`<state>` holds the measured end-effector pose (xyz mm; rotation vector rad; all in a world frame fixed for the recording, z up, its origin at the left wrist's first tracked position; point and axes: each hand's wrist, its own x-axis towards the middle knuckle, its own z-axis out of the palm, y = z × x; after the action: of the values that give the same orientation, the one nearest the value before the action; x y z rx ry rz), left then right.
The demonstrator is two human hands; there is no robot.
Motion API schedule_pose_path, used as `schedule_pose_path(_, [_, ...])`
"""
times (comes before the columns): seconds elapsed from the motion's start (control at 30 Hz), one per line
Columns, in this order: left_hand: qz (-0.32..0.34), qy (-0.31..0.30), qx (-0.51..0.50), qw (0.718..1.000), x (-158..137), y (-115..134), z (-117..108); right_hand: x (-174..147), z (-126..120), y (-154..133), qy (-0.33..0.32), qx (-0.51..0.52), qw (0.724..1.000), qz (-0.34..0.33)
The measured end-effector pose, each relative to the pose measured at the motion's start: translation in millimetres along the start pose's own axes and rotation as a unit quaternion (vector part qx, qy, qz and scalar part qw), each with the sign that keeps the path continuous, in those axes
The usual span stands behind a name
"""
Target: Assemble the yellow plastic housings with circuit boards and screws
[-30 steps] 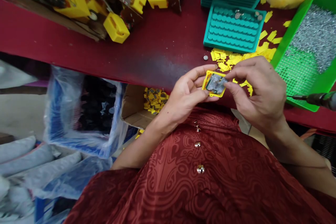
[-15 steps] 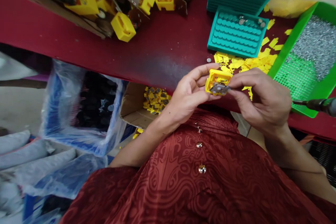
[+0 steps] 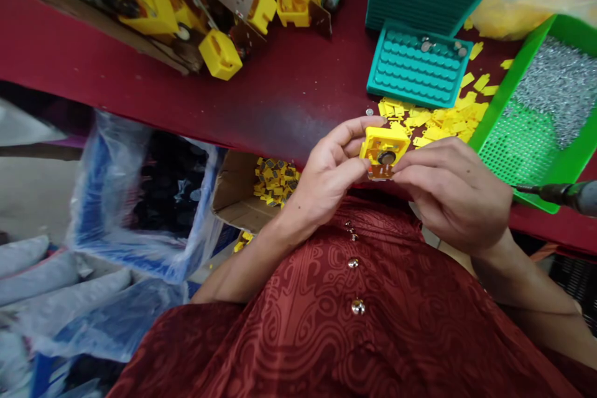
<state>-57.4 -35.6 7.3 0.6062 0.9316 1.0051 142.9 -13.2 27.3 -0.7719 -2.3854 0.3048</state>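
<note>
Seen from above, a person in a patterned red garment holds a small yellow plastic housing (image 3: 383, 148) between both hands, just over the near edge of a dark red surface (image 3: 280, 93). The left hand (image 3: 332, 169) is closed on the housing's left side, forefinger along its top edge and thumb below. The right hand (image 3: 454, 189) grips its right side with thumb and fingertips. A dark round part shows in the housing's face, and a brown circuit edge sticks out at the bottom. Just beyond the hands lies a scatter of small yellow pieces (image 3: 438, 119), then a teal tray (image 3: 415, 68) of round pockets. To the right stands a green basket (image 3: 517, 155) holding silver screws, with a tool tip (image 3: 555, 191) near it. More yellow housings (image 3: 219, 53) are piled at the far left.
</note>
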Motion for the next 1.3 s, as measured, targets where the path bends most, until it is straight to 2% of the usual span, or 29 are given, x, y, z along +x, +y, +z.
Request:
schedule_pose_path(0.13, [-0.018, -0.010, -0.001, 1.000, -2.3, 2.5, -0.1, 2.0, 3.9, -1.1, 0.021, -0.032, 0.999, 0.034])
schedule_pose_path(0.33, [-0.008, 0.009, -0.005, 1.000, -1.5, -2.1, -0.2, 3.3, 10.4, 2.2, 0.087, -0.028, 0.995, 0.044])
schedule_pose_path(0.47, [-0.022, 0.013, 0.004, 1.000, 0.0, -4.3, -0.3, 2.2, 11.0, 5.8, 0.079, -0.026, 0.994, 0.073])
schedule_pose_path(0.57, [-0.032, 0.015, 0.000, 0.999, 1.1, -4.3, -1.9, 2.2, 12.6, 8.3, 0.092, -0.037, 0.994, 0.053])
schedule_pose_path(0.87, [-0.053, 0.007, -0.044, 0.998, 9.6, -18.6, -5.0, -0.3, 28.6, 17.2, 0.075, -0.073, 0.994, 0.016])
schedule_pose_path(0.93, [-0.053, 0.005, -0.052, 0.997, 9.5, -18.6, -3.7, -2.5, 30.8, 21.3, 0.089, -0.062, 0.994, 0.009])
schedule_pose_path(1.03, [-0.066, -0.003, -0.060, 0.996, 9.2, -16.4, -2.5, -5.2, 31.1, 27.2, 0.105, -0.019, 0.994, 0.033])
schedule_pose_path(1.3, [-0.080, 0.000, -0.055, 0.995, 10.9, -19.4, -3.3, -4.6, 21.5, 30.9, 0.028, 0.022, 0.997, 0.074])
